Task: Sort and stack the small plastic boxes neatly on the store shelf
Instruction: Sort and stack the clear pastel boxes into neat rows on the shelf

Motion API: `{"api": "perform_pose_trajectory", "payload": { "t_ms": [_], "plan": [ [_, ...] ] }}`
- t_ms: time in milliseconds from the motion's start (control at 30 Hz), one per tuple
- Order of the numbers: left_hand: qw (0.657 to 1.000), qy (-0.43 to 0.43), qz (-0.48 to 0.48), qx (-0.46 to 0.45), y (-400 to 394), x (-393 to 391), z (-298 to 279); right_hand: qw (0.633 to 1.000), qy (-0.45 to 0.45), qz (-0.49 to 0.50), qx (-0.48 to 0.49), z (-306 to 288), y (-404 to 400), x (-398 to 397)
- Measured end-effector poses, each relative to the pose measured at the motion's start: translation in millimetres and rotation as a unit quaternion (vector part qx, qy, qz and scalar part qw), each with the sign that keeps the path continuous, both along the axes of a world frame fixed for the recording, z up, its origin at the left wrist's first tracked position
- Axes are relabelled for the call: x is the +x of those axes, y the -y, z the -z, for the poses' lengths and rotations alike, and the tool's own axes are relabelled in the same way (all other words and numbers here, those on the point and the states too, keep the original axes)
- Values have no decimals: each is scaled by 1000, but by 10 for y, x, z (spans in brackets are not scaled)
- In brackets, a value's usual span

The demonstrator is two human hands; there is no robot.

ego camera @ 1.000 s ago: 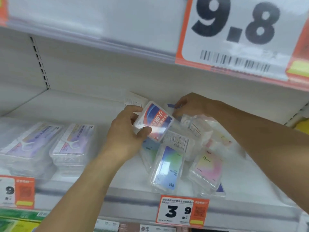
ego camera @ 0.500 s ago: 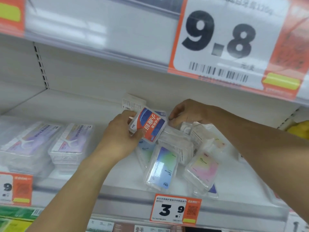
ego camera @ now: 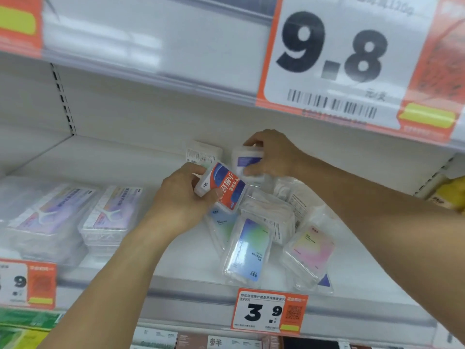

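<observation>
1. At the front lip of the shelf (ego camera: 352,298), an orange price tag (ego camera: 269,312) marked 3.9 is fixed just below the loose boxes.
2. A blue-green labelled box (ego camera: 247,250) is seen lying flat near the front edge, its long axis running front to back and tilted slightly to the right; a pink-yellow labelled box (ego camera: 310,255) lies just beside it on the right, tilted the other way.
3. Two stacks of larger clear boxes (ego camera: 110,217) are set at the left of the shelf, well apart from the loose pile.
4. A red-and-blue labelled box (ego camera: 222,188) is held in the left hand (ego camera: 181,200), raised above the pile; the grip is closed round its left end, thumb at the lower edge and fingers behind the upper edge, so most of the box projects to the right of the hand. Its label faces the camera and its long axis slopes from upper left to lower right.
5. Farther back, a box with a purple label (ego camera: 245,161) is pinched by the right hand (ego camera: 273,154), fingers on its top edge and thumb at its lower right; it lies to the left of the palm, roughly upright, label forward.
6. A white-backed box (ego camera: 201,153) is leaned against the back wall, just left of it.
</observation>
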State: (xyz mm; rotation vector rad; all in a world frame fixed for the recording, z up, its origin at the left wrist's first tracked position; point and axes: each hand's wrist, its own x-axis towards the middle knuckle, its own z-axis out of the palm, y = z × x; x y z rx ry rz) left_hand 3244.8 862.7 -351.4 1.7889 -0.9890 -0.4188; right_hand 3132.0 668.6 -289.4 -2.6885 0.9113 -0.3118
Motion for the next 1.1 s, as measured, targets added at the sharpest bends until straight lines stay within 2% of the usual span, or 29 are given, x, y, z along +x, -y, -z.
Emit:
{"api": "perform_pose_trajectory", "payload": {
  "t_ms": [100,200,300,467,533,633,733,867,933,1033,1100],
  "plan": [
    [994,-72,-7,-76,4,-28,-57,985,154,-50,-54,-30,-300,-449],
    [978,-162,11,-134,-20,-116,-152,948,259,-108,-150,31,-549,-927],
    [949,-254,39,-180,-42,-236,-221,942,261,-93,-187,179,-682,-1308],
    [938,-283,65,-188,-20,-456,-274,920,290,-103,-244,336,-800,-1661],
    [943,-272,73,-176,1,-520,-339,925,293,-54,-236,364,-773,-1753],
    [950,-254,87,-160,27,-660,-472,934,307,100,-156,437,-792,-1959],
    [952,-244,96,-156,109,-959,-579,914,331,207,-107,486,-795,-2243],
    [943,-262,126,-164,313,-1754,-597,875,373,263,-162,295,-628,-2780],
    [933,-291,129,-168,473,-2220,-523,869,349,291,-195,310,-496,-3049],
    [923,-337,99,-159,878,-2782,-259,884,304,330,-129,524,-301,-3387],
    [950,-268,76,-141,1169,-3013,-89,905,240,347,-48,595,-235,-3547]
  ]
}}
